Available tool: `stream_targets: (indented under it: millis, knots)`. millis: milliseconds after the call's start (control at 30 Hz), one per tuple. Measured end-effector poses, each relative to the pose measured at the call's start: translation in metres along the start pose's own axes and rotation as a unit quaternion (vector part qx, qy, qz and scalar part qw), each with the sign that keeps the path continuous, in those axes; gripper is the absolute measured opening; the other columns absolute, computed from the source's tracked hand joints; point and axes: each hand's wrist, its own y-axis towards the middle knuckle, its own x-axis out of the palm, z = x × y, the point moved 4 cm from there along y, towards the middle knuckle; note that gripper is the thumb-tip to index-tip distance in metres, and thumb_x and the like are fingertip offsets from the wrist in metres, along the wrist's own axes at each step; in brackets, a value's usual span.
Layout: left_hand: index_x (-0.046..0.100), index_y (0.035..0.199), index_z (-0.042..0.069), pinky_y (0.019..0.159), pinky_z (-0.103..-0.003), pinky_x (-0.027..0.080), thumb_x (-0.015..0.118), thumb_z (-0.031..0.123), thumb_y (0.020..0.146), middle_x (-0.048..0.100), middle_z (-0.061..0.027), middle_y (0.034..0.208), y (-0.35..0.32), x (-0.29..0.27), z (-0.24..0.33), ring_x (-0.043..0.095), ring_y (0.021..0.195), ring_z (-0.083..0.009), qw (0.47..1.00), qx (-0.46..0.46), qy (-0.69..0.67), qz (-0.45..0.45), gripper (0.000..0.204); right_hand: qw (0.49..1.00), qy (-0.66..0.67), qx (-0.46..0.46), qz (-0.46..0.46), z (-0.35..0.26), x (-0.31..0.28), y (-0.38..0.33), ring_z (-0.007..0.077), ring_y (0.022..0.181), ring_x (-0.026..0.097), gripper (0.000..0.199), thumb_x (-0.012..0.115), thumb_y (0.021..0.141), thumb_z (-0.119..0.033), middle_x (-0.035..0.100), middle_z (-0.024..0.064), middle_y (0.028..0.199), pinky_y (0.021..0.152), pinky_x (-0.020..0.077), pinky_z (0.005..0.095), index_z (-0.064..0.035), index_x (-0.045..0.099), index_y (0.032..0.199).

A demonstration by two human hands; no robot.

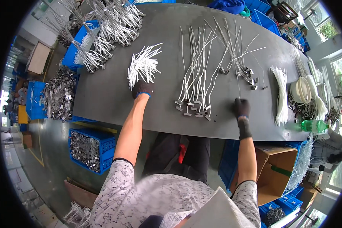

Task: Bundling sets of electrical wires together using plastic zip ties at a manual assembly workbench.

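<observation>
Gloved and palm-down, the left hand [142, 89] rests on the near end of a fanned bundle of short white ties [143, 65]; its fingers are hidden under the glove's back, so I cannot tell whether they are closed on the ties or merely pressing them. The right hand [241, 107], also in a dark glove, sits fingers-down on the bare table [110, 95], just beside the thin trailing end of a single wire [238, 85]; whether it pinches that wire cannot be told.

Going by size: the dark grey table fills the middle. On the floor to the left stands a blue crate [90, 149] of metal-tipped parts. Between the hands lies a long row of white wires [197, 72] with small metal clips at their near ends, close to the table's edge. To the right lies a looser wire cluster [239, 53], then a tied white bundle [281, 93], a coil [301, 90] and a green bottle [314, 125].

Risks, as I judge them: the ties are loose and splayed, so a partial grab could scatter them. The clipped ends sit near the edge, and a sweeping forearm could drag them off. The right-hand cluster is crossed, so pulling one wire may tangle others.
</observation>
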Motion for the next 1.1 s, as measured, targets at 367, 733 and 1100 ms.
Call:
stream_targets:
  millis: [367,733,1100]
  knots:
    - [0.066,0.080,0.009,0.047,-0.029,0.048,0.072,0.013,0.084,0.065,-0.0032,0.071,-0.035,0.036,-0.045,0.064,0.061,-0.0138,0.880,-0.087,-0.444,-0.143,0.008,0.968,-0.223,-0.118,0.004,0.150,-0.070,-0.246,0.0417,0.091,0.069,0.036,0.062,0.096,-0.033,0.070,0.0225,0.101,0.076,0.0548,0.0473,-0.0002,0.060,0.112]
    - [0.065,0.097,0.004,0.076,-0.034,0.062,0.065,0.010,0.096,0.069,-0.0071,0.098,-0.186,0.087,0.126,0.071,0.087,-0.0190,0.623,0.097,-0.719,-0.291,0.006,0.952,-0.257,-0.118,-0.116,0.187,-0.046,-0.342,0.0459,0.092,0.067,0.019,0.052,0.095,-0.017,0.070,0.0249,0.096,0.078,0.0550,0.0529,-0.0046,0.064,0.103]
    - [0.062,0.097,0.001,0.065,-0.033,0.063,0.066,0.015,0.098,0.072,-0.0117,0.086,-0.221,-0.012,0.166,0.072,0.069,-0.0209,0.572,0.116,-0.811,-0.033,0.014,0.895,-0.401,-0.034,-0.191,0.197,-0.069,-0.355,0.0469,0.091,0.068,0.026,0.049,0.100,-0.028,0.070,0.0237,0.094,0.076,0.0541,0.0558,-0.0069,0.065,0.100]
